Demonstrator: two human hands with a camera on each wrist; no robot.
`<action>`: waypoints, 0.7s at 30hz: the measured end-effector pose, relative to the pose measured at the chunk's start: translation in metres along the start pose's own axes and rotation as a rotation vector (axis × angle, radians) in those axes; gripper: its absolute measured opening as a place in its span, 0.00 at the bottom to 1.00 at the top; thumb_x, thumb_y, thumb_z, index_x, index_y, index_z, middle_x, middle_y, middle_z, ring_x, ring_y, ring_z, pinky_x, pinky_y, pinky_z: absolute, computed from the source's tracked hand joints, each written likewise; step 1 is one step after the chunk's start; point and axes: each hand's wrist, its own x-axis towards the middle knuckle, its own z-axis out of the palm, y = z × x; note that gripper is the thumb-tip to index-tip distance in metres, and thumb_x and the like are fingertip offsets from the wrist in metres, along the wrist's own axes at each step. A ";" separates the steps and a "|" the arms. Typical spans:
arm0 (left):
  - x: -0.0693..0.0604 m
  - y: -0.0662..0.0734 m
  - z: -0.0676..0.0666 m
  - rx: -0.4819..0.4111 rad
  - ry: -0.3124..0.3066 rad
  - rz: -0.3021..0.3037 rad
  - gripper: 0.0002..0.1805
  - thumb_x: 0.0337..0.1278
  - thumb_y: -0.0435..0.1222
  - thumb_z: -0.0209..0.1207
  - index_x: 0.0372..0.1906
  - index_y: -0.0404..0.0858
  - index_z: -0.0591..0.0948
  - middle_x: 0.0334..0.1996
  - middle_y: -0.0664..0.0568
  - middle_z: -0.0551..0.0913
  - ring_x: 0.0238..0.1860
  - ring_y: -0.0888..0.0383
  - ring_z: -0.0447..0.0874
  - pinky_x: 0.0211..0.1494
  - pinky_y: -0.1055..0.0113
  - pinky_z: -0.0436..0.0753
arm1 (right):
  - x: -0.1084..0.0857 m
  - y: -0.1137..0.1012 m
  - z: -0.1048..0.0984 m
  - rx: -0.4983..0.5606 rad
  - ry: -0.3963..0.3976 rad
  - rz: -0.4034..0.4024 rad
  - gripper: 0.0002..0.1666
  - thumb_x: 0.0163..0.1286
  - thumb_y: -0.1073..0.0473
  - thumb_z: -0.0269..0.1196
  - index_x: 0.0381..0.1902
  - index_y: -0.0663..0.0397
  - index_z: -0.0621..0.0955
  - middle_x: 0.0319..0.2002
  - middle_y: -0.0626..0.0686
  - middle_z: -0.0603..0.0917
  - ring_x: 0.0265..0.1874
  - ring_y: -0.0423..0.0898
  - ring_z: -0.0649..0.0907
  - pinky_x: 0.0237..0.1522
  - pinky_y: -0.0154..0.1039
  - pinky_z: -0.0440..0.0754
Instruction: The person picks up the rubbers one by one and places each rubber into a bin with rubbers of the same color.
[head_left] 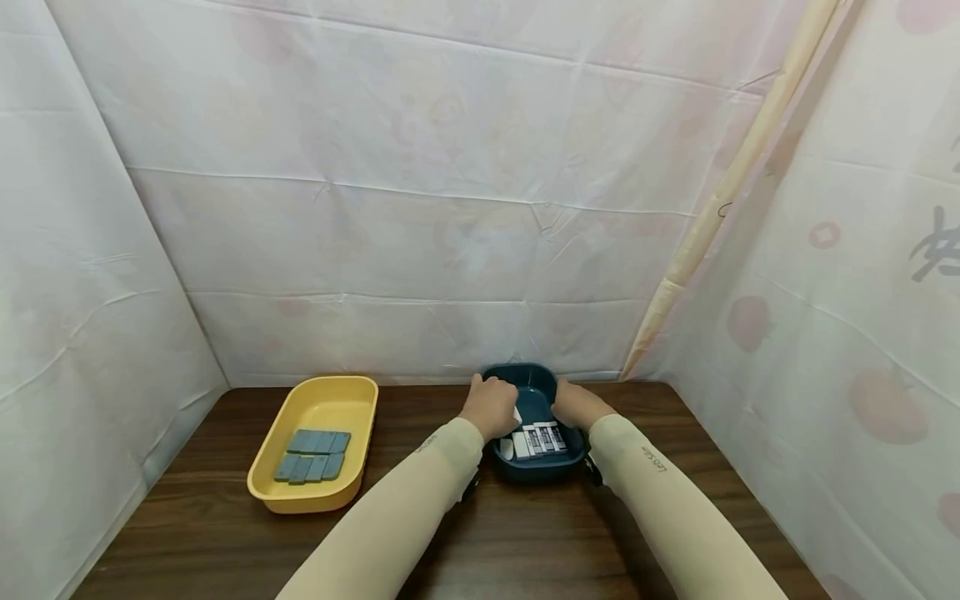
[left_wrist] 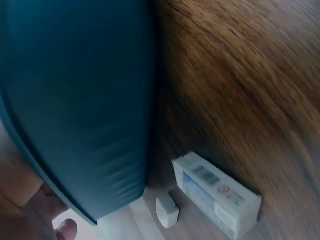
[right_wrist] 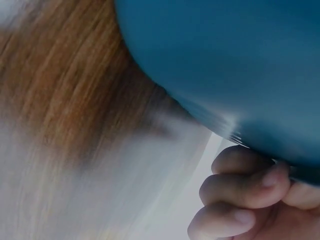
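A dark teal plastic basin (head_left: 536, 473) stands at the back of the wooden table between my two hands. My left hand (head_left: 491, 407) holds its left rim, and in the left wrist view the fingers (left_wrist: 35, 212) show beyond the rim. At the right rim, my right hand (head_left: 579, 406) grips with curled fingers (right_wrist: 235, 190), seen under the edge in the right wrist view. Inside the basin lie several small white boxes (head_left: 542, 439) with dark print, side by side. A rounded white piece (head_left: 507, 449) sits beside them.
A yellow basin (head_left: 311, 505) on the left holds several grey-blue blocks (head_left: 318, 442) in two rows. Outside the teal basin, a white printed box (left_wrist: 217, 195) and a small white block (left_wrist: 167, 210) lie on the wood. White sheeting (head_left: 450, 250) hangs behind the table.
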 end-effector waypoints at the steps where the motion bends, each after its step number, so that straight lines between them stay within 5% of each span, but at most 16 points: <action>1: 0.001 0.001 0.000 0.001 -0.005 -0.002 0.09 0.70 0.48 0.78 0.38 0.50 0.91 0.37 0.59 0.91 0.40 0.56 0.80 0.55 0.55 0.68 | -0.001 0.000 0.000 -0.010 -0.002 0.002 0.43 0.89 0.57 0.58 0.88 0.77 0.58 0.84 0.75 0.70 0.81 0.67 0.76 0.82 0.63 0.75; 8: 0.008 0.005 0.007 0.004 -0.003 0.000 0.12 0.69 0.46 0.79 0.31 0.51 0.88 0.26 0.61 0.86 0.31 0.59 0.78 0.54 0.55 0.64 | -0.003 -0.002 -0.001 -0.022 -0.008 0.028 0.43 0.89 0.58 0.58 0.87 0.78 0.57 0.84 0.75 0.70 0.80 0.67 0.77 0.81 0.63 0.76; 15: 0.006 0.012 0.007 0.052 0.005 0.006 0.09 0.71 0.43 0.77 0.32 0.50 0.90 0.27 0.60 0.89 0.30 0.59 0.80 0.55 0.55 0.66 | 0.012 0.003 0.007 -0.052 -0.009 0.053 0.41 0.89 0.57 0.57 0.86 0.78 0.59 0.80 0.75 0.74 0.76 0.64 0.82 0.78 0.61 0.80; 21: 0.004 0.014 0.004 0.067 -0.035 0.012 0.13 0.77 0.41 0.72 0.30 0.50 0.90 0.27 0.58 0.87 0.33 0.58 0.80 0.61 0.53 0.71 | -0.005 -0.006 -0.002 -0.040 -0.010 0.041 0.41 0.89 0.58 0.56 0.87 0.78 0.58 0.82 0.75 0.72 0.77 0.65 0.81 0.78 0.61 0.79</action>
